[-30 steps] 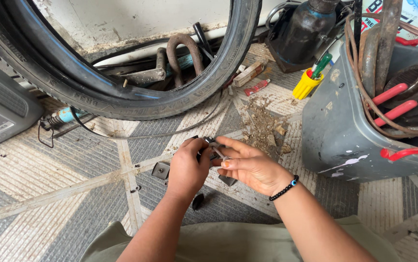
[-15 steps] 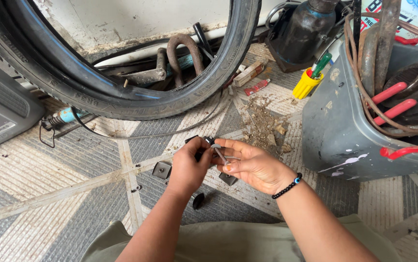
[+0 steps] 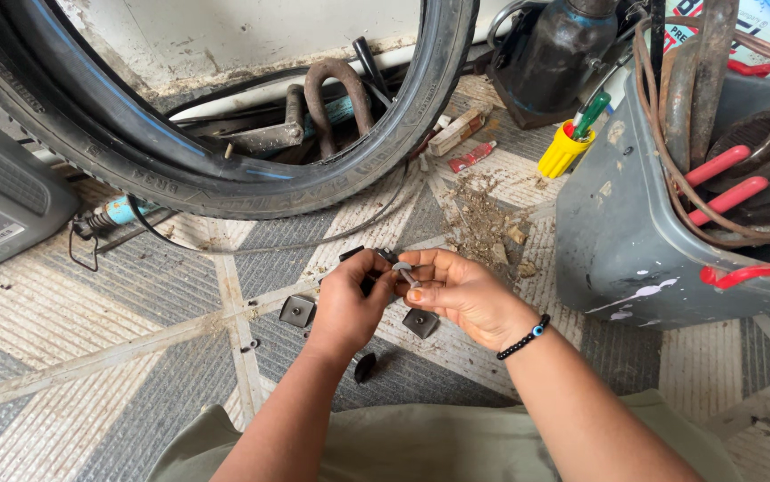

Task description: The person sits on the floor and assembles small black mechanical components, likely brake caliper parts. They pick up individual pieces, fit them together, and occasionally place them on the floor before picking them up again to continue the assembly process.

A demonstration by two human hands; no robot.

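a small bolt with a washer (image 3: 403,268) sits pinched between both hands, low over the tiled floor (image 3: 135,357) and just in front of the person's knees. the left hand (image 3: 349,303) is closed narrow around a dark little part pressed against the bolt; the right hand (image 3: 456,290) curls under it, fingertips holding the shank. my guess is the fitting together is only partway: two square metal plates (image 3: 296,310) lie on the floor just beside the hands, unused, and a small black cap (image 3: 364,367) rests near the left wrist.

further out, a big black tyre (image 3: 224,170) leans by the wall, with a heap of dirt (image 3: 478,223) on the tiles to its right. the grey bin (image 3: 635,250) at the right holds red-handled tools, a rusty coil of wire and a round metal part. a grey oil can (image 3: 1,205) lies at the left, its contents hidden.
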